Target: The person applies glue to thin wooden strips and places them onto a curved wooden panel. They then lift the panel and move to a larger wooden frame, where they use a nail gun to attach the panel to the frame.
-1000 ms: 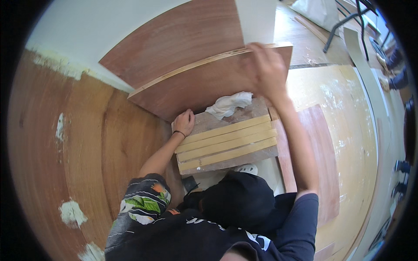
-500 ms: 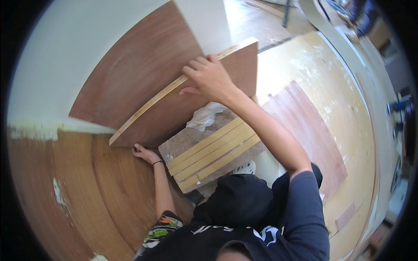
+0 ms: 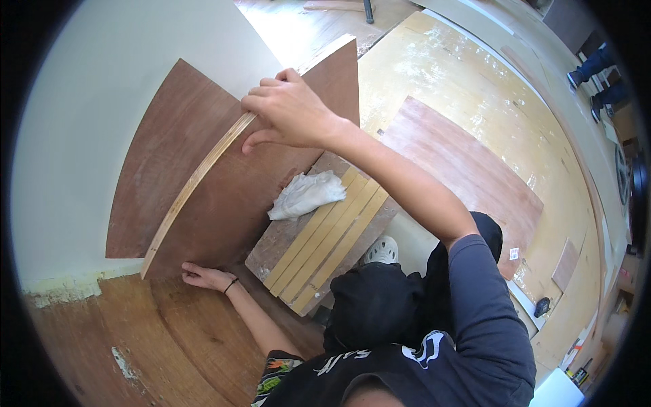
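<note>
Plywood is what the hands are busy with in the head view — a reddish-brown plywood panel (image 3: 271, 176) with a pale layered edge stands tilted against another brown panel (image 3: 169, 169) that leans on the off-white wall (image 3: 81, 102). The right hand (image 3: 288, 112) grips the upper edge of the front panel, fingers curled together over the pale edge with the thumb tucked under it; the left hand (image 3: 207, 277) lies low at the panel's bottom edge, fingers stretched out nearly flat and close together on the wooden floor (image 3: 169, 339), touching or just beside the foot of the sheet — which of the two I cannot tell. As a judgement, the sheet looks raised and steadied but not settled: it is held on a slant, its lower corner on the floor, so seating or shifting it appears to be the part left. Just beside the panel's base lies a slatted wooden board (image 3: 325, 237) with pale strips across it, and a crumpled white cloth (image 3: 305, 193) rests on its upper end. The floor nearby is dark brown boards with pale scuffs and patches of white; a strip of yellowish residue runs where wall meets floor. Further right lie a flat reddish sheet (image 3: 461, 169) and lighter, dusty boards, with another person's shoes (image 3: 597, 68) near the far edge.
</note>
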### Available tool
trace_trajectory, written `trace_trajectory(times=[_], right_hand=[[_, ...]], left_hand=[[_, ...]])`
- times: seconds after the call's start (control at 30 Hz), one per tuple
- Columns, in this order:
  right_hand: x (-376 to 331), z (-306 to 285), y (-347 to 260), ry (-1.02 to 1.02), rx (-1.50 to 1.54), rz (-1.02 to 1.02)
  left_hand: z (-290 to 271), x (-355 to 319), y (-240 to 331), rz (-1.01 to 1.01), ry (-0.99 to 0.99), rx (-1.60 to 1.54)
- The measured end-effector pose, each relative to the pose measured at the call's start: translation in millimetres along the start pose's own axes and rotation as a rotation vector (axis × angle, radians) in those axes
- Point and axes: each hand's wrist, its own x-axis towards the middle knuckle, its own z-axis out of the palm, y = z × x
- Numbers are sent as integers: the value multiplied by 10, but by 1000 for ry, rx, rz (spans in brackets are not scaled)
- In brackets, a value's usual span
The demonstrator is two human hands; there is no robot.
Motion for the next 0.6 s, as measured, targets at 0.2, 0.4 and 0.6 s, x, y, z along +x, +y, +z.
trace_trajectory(times=[0.2, 0.4, 0.6], right_hand=[[285, -387, -58, 173, 18, -103], [464, -955, -300, 241, -36, -200], [59, -1886, -200, 239, -236, -115]], left_hand=[[58, 66, 434, 142, 102, -39], [-114, 30, 987, 191, 177, -178], [247, -232, 1546, 303, -79, -319]])
